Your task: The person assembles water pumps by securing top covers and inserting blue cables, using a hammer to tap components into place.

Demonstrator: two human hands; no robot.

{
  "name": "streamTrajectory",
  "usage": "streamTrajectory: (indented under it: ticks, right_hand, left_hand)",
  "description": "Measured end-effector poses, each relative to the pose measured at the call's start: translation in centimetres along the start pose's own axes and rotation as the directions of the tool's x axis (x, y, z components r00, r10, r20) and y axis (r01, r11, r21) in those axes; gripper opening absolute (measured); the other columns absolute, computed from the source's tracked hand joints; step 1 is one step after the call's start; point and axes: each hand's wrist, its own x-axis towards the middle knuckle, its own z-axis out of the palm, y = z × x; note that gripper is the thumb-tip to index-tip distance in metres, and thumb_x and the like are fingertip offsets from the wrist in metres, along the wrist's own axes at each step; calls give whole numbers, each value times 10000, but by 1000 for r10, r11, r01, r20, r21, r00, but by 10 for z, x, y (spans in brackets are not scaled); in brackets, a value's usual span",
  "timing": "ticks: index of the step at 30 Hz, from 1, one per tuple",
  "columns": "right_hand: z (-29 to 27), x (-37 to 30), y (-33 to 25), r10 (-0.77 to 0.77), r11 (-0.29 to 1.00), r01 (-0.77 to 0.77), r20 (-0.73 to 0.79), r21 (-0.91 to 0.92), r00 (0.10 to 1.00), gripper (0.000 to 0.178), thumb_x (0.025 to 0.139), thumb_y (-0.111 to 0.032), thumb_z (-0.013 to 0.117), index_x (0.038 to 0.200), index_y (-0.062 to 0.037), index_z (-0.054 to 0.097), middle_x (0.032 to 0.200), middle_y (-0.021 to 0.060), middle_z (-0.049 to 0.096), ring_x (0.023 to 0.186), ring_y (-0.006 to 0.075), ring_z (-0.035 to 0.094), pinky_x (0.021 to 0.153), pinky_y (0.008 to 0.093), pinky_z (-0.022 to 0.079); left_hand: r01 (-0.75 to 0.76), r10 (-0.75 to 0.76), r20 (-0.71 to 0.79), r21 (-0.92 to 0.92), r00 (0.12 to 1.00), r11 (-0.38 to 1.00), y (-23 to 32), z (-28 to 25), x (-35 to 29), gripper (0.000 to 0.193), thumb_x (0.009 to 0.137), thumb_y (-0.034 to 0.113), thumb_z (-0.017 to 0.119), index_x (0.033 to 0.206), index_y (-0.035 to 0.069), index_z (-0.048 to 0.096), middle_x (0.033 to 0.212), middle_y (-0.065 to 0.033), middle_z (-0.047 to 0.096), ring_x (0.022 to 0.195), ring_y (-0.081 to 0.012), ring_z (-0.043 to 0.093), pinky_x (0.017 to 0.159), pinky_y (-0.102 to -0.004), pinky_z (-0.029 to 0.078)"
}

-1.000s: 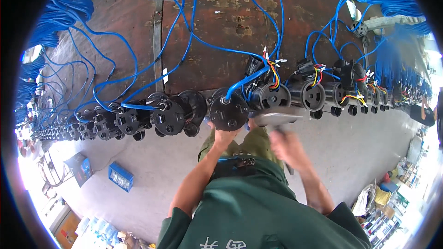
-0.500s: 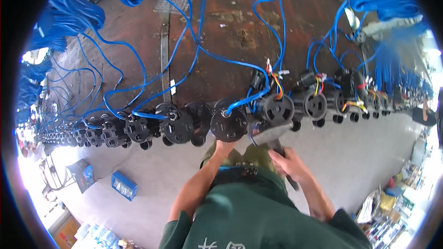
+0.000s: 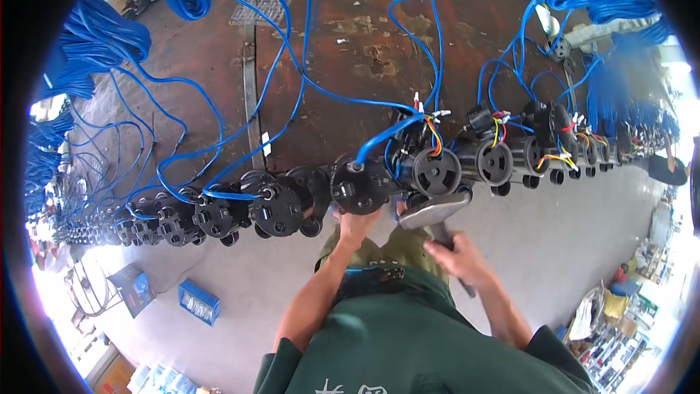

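A black cylindrical housing with a round end cap [image 3: 361,186] sits at the table's near edge, and a blue cable [image 3: 386,139] rises from its cap. My left hand [image 3: 358,226] grips it from below; the fingertips are hidden behind the housing. In my right hand [image 3: 461,257] is a hammer, held by its dark handle. The grey hammer head [image 3: 435,211] hangs just right of that housing, in front of an open-ended black housing [image 3: 436,171] with red, yellow and white wires at its top.
More capped housings [image 3: 280,206] line the edge to the left; open ones with loose wires [image 3: 496,163] continue right. Coiled blue cables [image 3: 109,33] lie across the brown table [image 3: 350,51]. A blue crate [image 3: 198,302] stands on the grey floor. Another person's arm [image 3: 669,149] shows far right.
The housing in my left hand has tilted, so its cap shows more foreshortened. The hammer head has turned slightly beside it. The whole view has shifted a little.
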Motion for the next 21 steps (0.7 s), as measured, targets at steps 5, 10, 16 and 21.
streamTrajectory:
  ticks: [5,10,16,21]
  right_hand:
    - [-32,-24,-27,-99,911,103,-33,398,995,243,1029,-178,668,842,-76,552,625,-75,425,514,32,352,467,249,269]
    - [-30,-28,-14,-79,945,106,-101,309,992,247,1034,-181,660,845,-66,549,627,-72,431,511,31,352,456,255,263]
    - [-18,-21,3,-20,954,29,-32,297,999,229,1020,-176,659,852,-68,547,629,-71,416,510,34,356,457,253,285]
    - [-12,-16,4,-46,966,50,-22,254,999,235,1022,-179,658,844,-67,553,624,-71,416,503,34,351,451,253,281]
  left_hand:
    - [57,-40,91,-191,995,980,41,-5,1,272,838,59,804,1077,79,675,742,34,593,626,-82,535,528,-277,419]
    - [433,-369,307,-177,877,884,77,-45,-13,316,826,22,830,1091,44,660,800,-21,673,641,-105,611,516,-274,470]
    - [417,-379,309,-65,872,906,53,-46,-19,333,798,-17,845,1061,34,649,753,-33,681,603,-131,644,494,-274,485]
    - [381,-355,167,-168,920,909,80,-18,-9,362,799,68,864,1087,77,645,682,11,587,491,-106,523,448,-277,413]
